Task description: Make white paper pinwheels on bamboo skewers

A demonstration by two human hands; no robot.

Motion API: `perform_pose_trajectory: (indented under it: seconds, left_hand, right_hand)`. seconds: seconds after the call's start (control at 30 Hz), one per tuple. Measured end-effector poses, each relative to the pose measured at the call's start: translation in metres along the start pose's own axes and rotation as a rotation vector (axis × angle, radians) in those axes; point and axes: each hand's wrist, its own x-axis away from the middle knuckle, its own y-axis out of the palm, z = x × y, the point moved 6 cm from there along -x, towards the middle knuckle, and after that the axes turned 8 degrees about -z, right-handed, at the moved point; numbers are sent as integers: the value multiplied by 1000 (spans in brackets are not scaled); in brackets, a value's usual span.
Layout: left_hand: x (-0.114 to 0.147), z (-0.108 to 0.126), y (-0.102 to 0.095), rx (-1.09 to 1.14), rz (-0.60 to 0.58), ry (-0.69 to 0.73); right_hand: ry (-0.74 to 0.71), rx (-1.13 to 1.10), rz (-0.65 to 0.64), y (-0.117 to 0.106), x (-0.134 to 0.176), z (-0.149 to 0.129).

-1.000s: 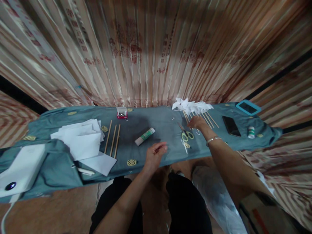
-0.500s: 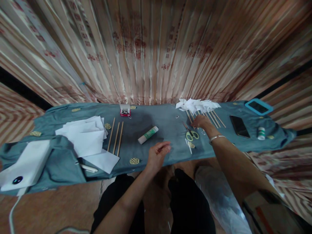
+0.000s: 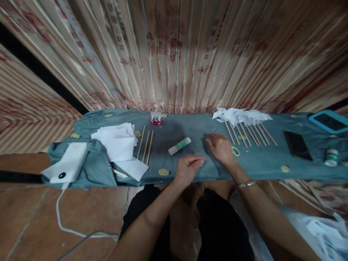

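Note:
My left hand (image 3: 189,169) hovers near the table's front edge, fingers stretched forward and thumb close to them, with nothing visible in it. A glue stick (image 3: 179,146) with a green and white label lies just beyond it. My right hand (image 3: 221,149) is over the middle of the table, fingers apart and seemingly bare. Beside it, one green handle loop of the scissors (image 3: 235,151) shows; the hand covers the rest. Farther right lie overlapping white paper pinwheels (image 3: 241,117) on wooden sticks (image 3: 254,135). Three loose wooden sticks (image 3: 145,146) lie left of the glue stick.
White paper sheets (image 3: 116,143) are piled at left, near a white pen (image 3: 120,174) and a white device (image 3: 67,165) with a cable. A small red box (image 3: 156,118) of metal pieces stands at the back. A phone (image 3: 297,145), blue-framed tablet (image 3: 330,121) and green-white container (image 3: 331,157) are right.
My right hand has moved left and nearer, away from the pinwheel sticks, toward my left hand. My left hand keeps much the same pose. The view has turned left.

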Motion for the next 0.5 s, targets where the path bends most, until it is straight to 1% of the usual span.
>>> perform_pose_trajectory:
  seconds: [0.03, 0.07, 0.1, 0.2, 0.3, 0.4, 0.5]
  left_hand:
    - [1, 2, -1, -10, -5, 11]
    - [3, 5, -2, -15, -8, 15]
    - [4, 7, -4, -16, -6, 13]
    - [8, 18, -14, -4, 48, -15]
    - [14, 38, -29, 52, 133, -13]
    - [23, 66, -45, 56, 189, 53]
    - [40, 93, -67, -97, 200, 103]
  right_hand:
    - [-36, -26, 13, 10, 6, -13]
    - [-65, -86, 54, 18, 12, -24]
    - [-69, -127, 82, 25, 17, -31]
    - [-10, -177, 123, 41, 25, -38]
    - [23, -201, 120, 46, 28, -38]
    - [38, -205, 115, 45, 29, -38]
    - [42, -201, 117, 45, 29, -38]
